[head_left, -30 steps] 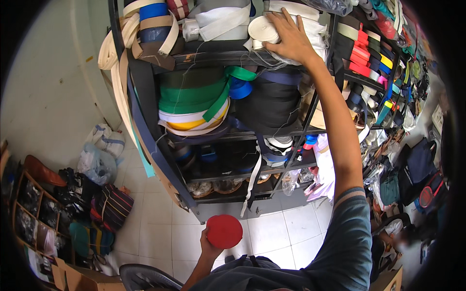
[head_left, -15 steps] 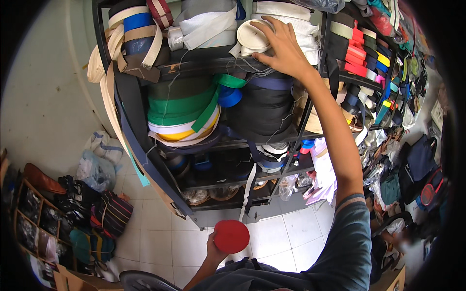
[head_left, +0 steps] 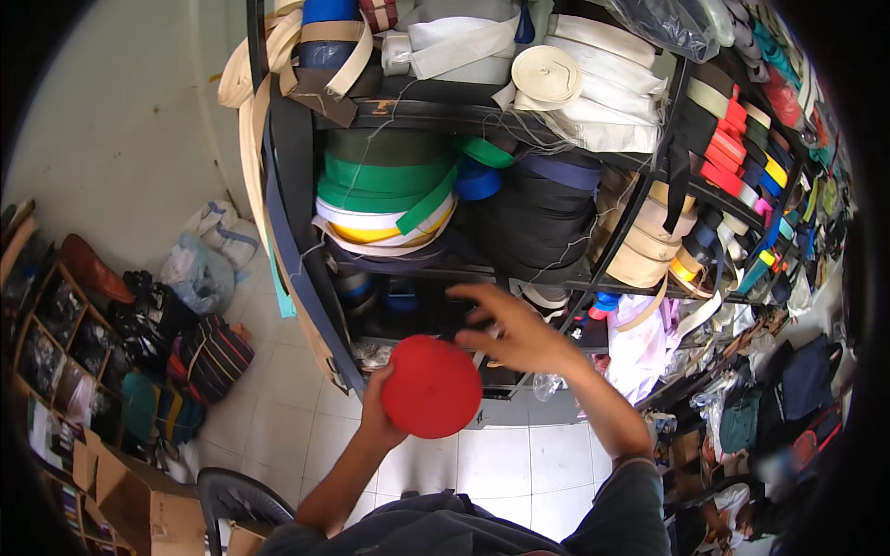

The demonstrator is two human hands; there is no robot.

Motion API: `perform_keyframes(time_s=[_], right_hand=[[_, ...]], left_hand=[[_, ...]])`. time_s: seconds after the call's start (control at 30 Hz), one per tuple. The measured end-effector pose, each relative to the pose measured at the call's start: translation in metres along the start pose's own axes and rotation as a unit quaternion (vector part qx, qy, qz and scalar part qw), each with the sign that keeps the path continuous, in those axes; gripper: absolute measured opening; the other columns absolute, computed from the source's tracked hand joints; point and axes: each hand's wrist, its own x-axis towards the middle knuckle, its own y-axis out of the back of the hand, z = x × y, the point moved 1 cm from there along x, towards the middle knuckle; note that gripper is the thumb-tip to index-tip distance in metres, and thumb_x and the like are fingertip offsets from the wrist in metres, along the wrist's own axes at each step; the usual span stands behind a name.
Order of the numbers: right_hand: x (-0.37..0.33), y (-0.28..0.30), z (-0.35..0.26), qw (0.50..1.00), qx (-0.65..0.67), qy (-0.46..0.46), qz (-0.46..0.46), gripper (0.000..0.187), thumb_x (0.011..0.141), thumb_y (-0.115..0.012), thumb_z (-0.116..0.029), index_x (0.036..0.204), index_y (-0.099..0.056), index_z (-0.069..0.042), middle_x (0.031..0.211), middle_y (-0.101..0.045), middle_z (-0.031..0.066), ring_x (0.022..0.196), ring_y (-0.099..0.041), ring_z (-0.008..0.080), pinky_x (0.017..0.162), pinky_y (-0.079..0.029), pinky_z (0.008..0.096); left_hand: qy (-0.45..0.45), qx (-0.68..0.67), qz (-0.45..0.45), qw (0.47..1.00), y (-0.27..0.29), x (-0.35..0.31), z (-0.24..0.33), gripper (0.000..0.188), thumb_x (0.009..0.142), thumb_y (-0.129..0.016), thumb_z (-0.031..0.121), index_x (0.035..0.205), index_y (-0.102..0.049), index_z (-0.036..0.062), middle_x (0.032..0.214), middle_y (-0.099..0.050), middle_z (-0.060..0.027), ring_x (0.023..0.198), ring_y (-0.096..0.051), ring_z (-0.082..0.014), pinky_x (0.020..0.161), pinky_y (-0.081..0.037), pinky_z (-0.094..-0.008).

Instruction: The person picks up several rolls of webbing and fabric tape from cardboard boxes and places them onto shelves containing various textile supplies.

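Observation:
A large red roll of webbing is gripped at its left side by my left hand. Just beyond its upper right edge is my right hand, fingers spread and holding nothing, slightly blurred. Ahead stands a black metal shelf rack. On its upper shelf a cream webbing roll leans against stacked white rolls. Below lie a green roll, with white and yellow ones under it, and stacked black rolls.
Bags, among them a striped one, lie on the tiled floor at left near a wooden cubby shelf. A cardboard box and a black chair stand near me at lower left. More colourful rolls fill shelves at right.
My right hand has left the cream roll on the upper shelf and come down beside the red roll. My left hand has raised the red roll.

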Motion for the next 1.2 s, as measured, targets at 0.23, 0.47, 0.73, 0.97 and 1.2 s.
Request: perform_keyframes(time_s=[0.23, 0.47, 0.73, 0.97, 1.2], right_hand=[[-0.009, -0.012, 0.034, 0.991, 0.032, -0.059, -0.116, 0.057, 0.086, -0.062, -0.039, 0.13, -0.047, -0.006, 0.122, -0.054, 0.0185, 0.108, -0.057, 0.0297, 0.092, -0.045, 0.0361], [-0.006, 0.005, 0.041, 0.977, 0.125, -0.055, -0.163, 0.055, 0.088, -0.055, -0.049, 0.117, -0.057, -0.003, 0.104, -0.063, 0.0145, 0.101, -0.059, 0.0223, 0.088, -0.045, 0.0321], [-0.017, 0.005, 0.083, 0.968, 0.075, -0.191, -0.146, 0.037, 0.092, -0.057, -0.038, 0.096, -0.062, -0.002, 0.08, -0.064, 0.0078, 0.069, -0.059, 0.0106, 0.058, -0.048, 0.0256], [-0.05, -0.039, 0.078, 0.984, 0.083, -0.138, 0.079, 0.031, 0.097, -0.046, -0.028, 0.115, -0.053, -0.003, 0.082, -0.064, 0.017, 0.074, -0.064, 0.0223, 0.068, -0.048, 0.0321], [-0.05, -0.084, 0.058, 0.922, 0.228, -0.099, 0.295, 0.051, 0.097, -0.046, -0.02, 0.142, -0.028, -0.005, 0.129, -0.05, 0.0212, 0.108, -0.058, 0.0269, 0.084, -0.049, 0.0332]], left_hand=[[0.062, 0.107, 0.023, 0.992, -0.036, 0.016, 0.01, 0.049, 0.088, -0.051, 0.037, 0.125, -0.049, 0.0044, 0.12, -0.057, -0.013, 0.108, -0.057, -0.0261, 0.092, -0.047, -0.0397], [0.15, 0.181, -0.029, 0.972, -0.042, 0.035, 0.006, 0.043, 0.087, -0.056, 0.032, 0.118, -0.054, 0.0032, 0.109, -0.062, -0.0106, 0.097, -0.063, -0.0214, 0.087, -0.05, -0.0343], [0.175, 0.248, -0.037, 0.952, -0.006, 0.053, -0.009, 0.041, 0.08, -0.067, 0.013, 0.117, -0.056, -0.0002, 0.104, -0.064, -0.0108, 0.091, -0.065, -0.0178, 0.083, -0.053, -0.029], [0.027, 0.207, 0.031, 0.978, -0.008, 0.05, -0.006, 0.036, 0.083, -0.062, 0.018, 0.113, -0.058, -0.0002, 0.105, -0.063, -0.0108, 0.097, -0.062, -0.0188, 0.084, -0.051, -0.0309], [-0.15, 0.086, 0.099, 0.98, -0.042, 0.057, -0.017, 0.035, 0.086, -0.055, 0.022, 0.115, -0.055, 0.002, 0.108, -0.061, -0.0097, 0.099, -0.061, -0.0199, 0.086, -0.05, -0.0317]])
